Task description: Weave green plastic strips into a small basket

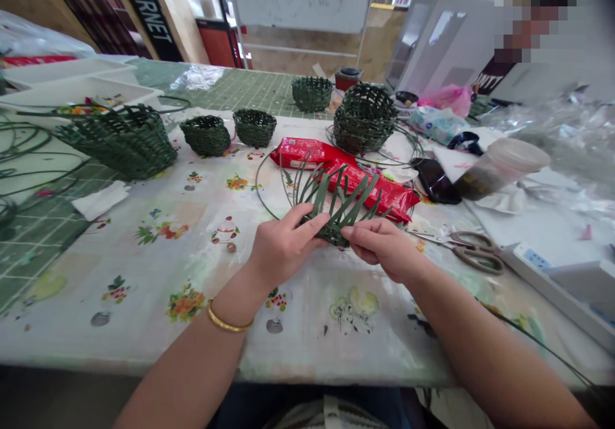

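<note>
Between my hands, above the near middle of the table, is a partly woven green basket [333, 233] with flat strips fanning upward from its woven base. My left hand [288, 240] is closed on its left side, thumb and fingers around the weave. At the right edge, my right hand [382, 243] pinches the weave with thumb and forefinger. A thin strand loops out to the left of the basket. Just behind it lie red plastic packets [346, 173]. The underside of the basket is hidden by my fingers.
Finished-looking woven baskets, including a wide one [125, 141] and a tall one [365, 121], stand farther back. Scissors [478, 250] lie right of my right hand, near a power strip [538, 275]. A black phone [436, 179] and a tilted plastic cup [502, 166] are beyond.
</note>
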The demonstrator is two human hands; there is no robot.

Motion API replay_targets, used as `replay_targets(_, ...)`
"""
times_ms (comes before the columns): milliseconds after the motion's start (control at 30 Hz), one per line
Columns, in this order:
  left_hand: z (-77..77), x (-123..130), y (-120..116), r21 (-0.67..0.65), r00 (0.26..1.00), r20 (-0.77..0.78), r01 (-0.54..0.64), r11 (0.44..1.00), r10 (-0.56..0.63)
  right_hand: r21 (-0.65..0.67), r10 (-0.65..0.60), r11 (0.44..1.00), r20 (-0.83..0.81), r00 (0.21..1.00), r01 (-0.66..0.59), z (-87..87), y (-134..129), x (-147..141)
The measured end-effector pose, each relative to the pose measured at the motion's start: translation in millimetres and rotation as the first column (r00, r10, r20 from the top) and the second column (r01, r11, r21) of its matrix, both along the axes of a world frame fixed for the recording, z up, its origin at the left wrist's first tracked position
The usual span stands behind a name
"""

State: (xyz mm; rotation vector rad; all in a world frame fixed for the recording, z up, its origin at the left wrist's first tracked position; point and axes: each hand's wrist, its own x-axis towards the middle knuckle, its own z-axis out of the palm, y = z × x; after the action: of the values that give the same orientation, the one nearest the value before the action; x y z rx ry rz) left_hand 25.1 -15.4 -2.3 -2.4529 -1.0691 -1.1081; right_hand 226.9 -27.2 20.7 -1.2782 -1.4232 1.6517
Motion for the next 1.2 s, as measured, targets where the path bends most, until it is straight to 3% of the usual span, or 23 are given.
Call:
replay_targets(133,1.9,-0.4,-2.8,0.089,0.999,-0.037,-0.008,0.996,0.011,0.089,0.021,0.996,0.057,0.998,-0.026,1.8,-2.6,2.0)
replay_targets(233,2.4,0.7,-2.9,0.065,1.0,-0.013,-0.018,0.998,0.019,0.107,0.011,0.994,0.068,0.998,-0.018,0.1,-3.4,2.9)
replay_targets(400,5.7,-0.6,-0.8,-0.008,0.987,0.126,0.102,0.995,-0.1,0.078,0.001,0.997,-0.099,0.995,0.007,-2.6,-2.2,4.1)
replay_targets(533,11.0,-3.6,0.0,0.072,0.967,0.253,0.021,0.997,-0.038,0.106,0.025,0.994,-0.184,0.983,-0.005,-3.6,-1.7,7.0)
replay_targets(800,17.9,-3.6,-5.4,0.052,0.968,0.25,-0.038,0.998,0.024,0.192,0.097,0.978,-0.094,0.991,-0.077,-11.5,-2.7,17.0)
replay_targets(1200,19.0,0.6,-8.5,-0.006,0.936,0.351,0.006,1.0,-0.003,0.233,0.105,0.969,-0.105,0.989,-0.078,-13.8,-2.1,12.0)
